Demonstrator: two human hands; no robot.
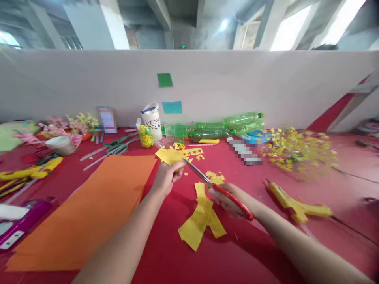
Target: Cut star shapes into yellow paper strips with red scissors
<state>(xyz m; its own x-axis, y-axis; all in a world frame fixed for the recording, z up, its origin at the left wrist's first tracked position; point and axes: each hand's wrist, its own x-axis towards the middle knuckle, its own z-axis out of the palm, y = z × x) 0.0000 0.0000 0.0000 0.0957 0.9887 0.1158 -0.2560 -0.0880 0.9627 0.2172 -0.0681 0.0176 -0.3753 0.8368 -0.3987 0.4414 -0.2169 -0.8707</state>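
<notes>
Here, to count: one pair of scissors (209, 182), one yellow sheet (168, 155), one strip with star-shaped holes (194, 152), one heap of small stars (215, 178) too crowded to number, at least three overlapping yellow pieces (201, 215), one stack of orange sheets (100, 197), at least three green bottles (244, 118) lying along the far edge of the table, one patterned cup (153, 124) to the left of them, and two notes (164, 80), one green and one blue. For surface, a red table (166, 252), backed at the far edge by a pale partition (237, 83) bearing both notes; beyond, a concrete room with beams, pillars and bright openings. In the left hand (167, 176), pinched between thumb and curled fingers, the yellow sheet, over the middle of the table toward the far edge. In the right hand (226, 197), wrapped around red handles, the scissors, with blades nearly together and tips at the right side of the sheet; cannot tell whether biting into it. Long axis slanting from handles at near right to tips at far left, pointing toward the far edge.
</notes>
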